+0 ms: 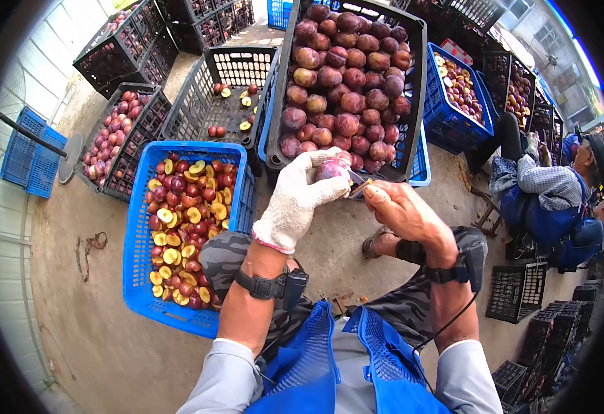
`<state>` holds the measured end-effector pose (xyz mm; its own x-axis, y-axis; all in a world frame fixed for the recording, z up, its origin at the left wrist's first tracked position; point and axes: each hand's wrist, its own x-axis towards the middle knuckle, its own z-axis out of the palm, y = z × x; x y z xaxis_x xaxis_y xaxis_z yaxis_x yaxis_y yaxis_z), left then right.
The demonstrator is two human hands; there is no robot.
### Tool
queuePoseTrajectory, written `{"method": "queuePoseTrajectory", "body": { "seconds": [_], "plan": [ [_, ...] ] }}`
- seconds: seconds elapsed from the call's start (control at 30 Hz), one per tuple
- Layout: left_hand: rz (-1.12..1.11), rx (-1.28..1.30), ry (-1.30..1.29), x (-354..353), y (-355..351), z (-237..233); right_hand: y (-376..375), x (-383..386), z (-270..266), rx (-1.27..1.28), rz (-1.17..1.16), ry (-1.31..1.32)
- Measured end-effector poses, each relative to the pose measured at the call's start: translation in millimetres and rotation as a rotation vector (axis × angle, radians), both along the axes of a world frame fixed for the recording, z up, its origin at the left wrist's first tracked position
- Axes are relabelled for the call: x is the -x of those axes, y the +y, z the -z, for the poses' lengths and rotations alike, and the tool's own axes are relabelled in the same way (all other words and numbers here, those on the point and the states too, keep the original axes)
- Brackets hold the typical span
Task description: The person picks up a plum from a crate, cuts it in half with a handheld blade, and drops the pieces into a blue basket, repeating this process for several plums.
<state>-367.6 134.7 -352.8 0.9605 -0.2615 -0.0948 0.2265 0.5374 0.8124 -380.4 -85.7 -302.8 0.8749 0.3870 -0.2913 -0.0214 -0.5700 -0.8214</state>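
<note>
My left hand [298, 196], in a white knitted glove, is closed round a plum [332, 168] in front of the black crate. My bare right hand [402, 210] grips a small knife [358, 187], its blade close against the plum; whether it cuts in cannot be told. Just beyond both hands, a black crate [418, 90] heaped with whole purple-red plums [347, 83] rests on a blue crate [422, 159]. Left of my gloved hand stands a blue crate [133, 269] with many halved plums [188, 228], yellow flesh showing on several.
A black crate [198, 93] holding a few plum pieces stands behind the blue one. Another black crate [151, 117] of whole plums is at left. A blue crate [447, 127] of halves stands at right, near a seated person [550, 186]. Stacked crates [550, 338] lie lower right.
</note>
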Motion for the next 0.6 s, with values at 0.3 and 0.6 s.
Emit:
{"method": "queuePoseTrajectory", "body": {
  "seconds": [0.3, 0.6],
  "plan": [
    [0.310, -0.373, -0.277, -1, -14, 7, -22, 43, 45, -0.316, 0.189, 0.198],
    [0.114, 0.051, -0.046, 3, -28, 18, 10, 47, 71, -0.408, 0.346, -0.048]
  ]
}}
